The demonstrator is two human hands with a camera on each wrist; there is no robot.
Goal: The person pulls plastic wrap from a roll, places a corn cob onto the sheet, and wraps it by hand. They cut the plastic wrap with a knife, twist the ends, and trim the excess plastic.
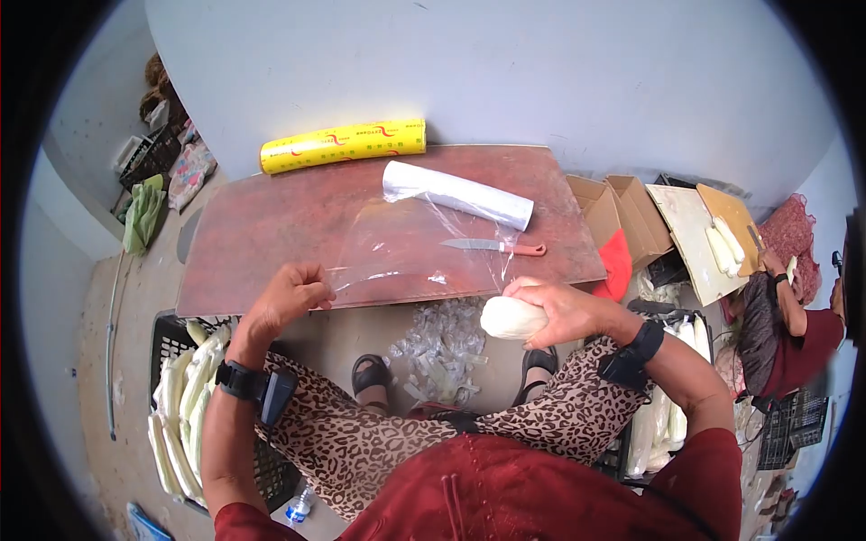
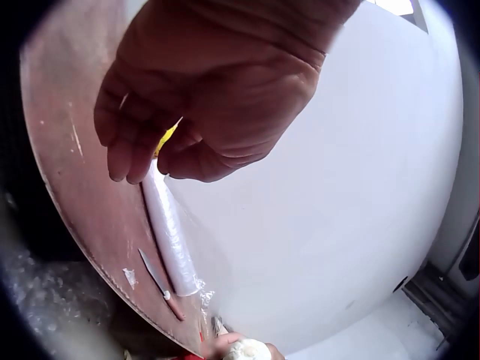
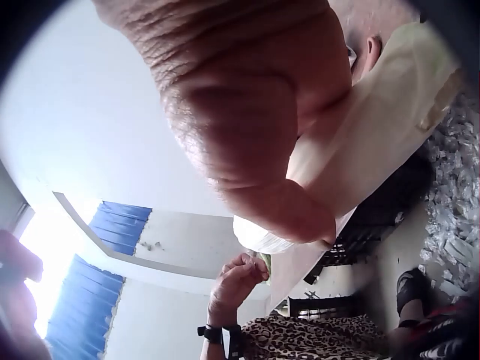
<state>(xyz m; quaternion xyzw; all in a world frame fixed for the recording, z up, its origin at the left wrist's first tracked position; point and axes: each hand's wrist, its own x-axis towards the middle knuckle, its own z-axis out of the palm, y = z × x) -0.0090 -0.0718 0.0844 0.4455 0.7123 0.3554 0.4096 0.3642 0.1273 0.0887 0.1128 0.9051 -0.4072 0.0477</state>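
We find the right hand (image 1: 570, 313) gripping a pale vegetable (image 1: 511, 318) beside the tabletop (image 1: 271, 225), five o'clock from the film roll (image 1: 458, 196). The left hand (image 1: 289, 296), at the pale vegetable's nine o'clock, has bent fingers; we cannot tell whether they pinch clear film (image 1: 388, 239).

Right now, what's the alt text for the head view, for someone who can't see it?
Right hand holds a pale vegetable at the near edge of a red-brown table; left hand seems to pinch clear film. A white roll, knife and yellow roll lie on top; crates of pale produce flank leopard-print trousers.
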